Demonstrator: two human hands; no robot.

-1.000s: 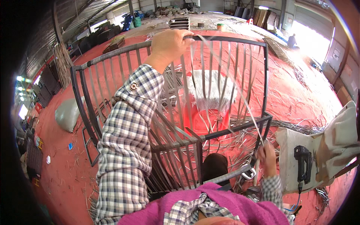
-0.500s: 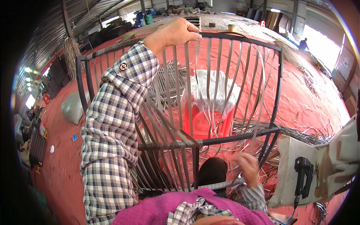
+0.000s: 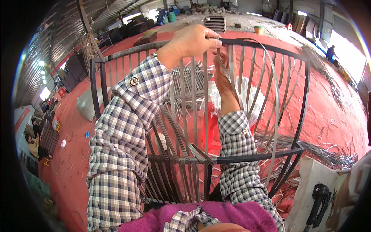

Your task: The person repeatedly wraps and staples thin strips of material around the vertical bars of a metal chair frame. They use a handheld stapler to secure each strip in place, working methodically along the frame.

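A dark metal frame (image 3: 305, 92), curved along its top rail, stands upright before me and is strung with several flat grey strips (image 3: 184, 96). At the middle of the top rail my left hand (image 3: 193, 41) is closed, pinching a flat grey strip against the rail. Just below it, my right hand (image 3: 223, 75) reaches up behind some strips; its fingers are blurred and partly hidden, so their grip is unclear. A loose strip (image 3: 276, 96) arches from the top rail and hangs down right of my right forearm. Woven strips wrap the left part of the lower rail (image 3: 251, 155).
Beyond the frame stand a red stool (image 3: 210, 135) with white plastic on it and a pile of grey strips (image 3: 189, 85). A black hand tool (image 3: 319, 201) lies on cloth at right. A pale sack (image 3: 88, 104) is at left; people sit or stand farther off.
My right hand has risen from below the lower rail to the top rail beside my left hand. The left hand stays at the rail. The view has shifted slightly.
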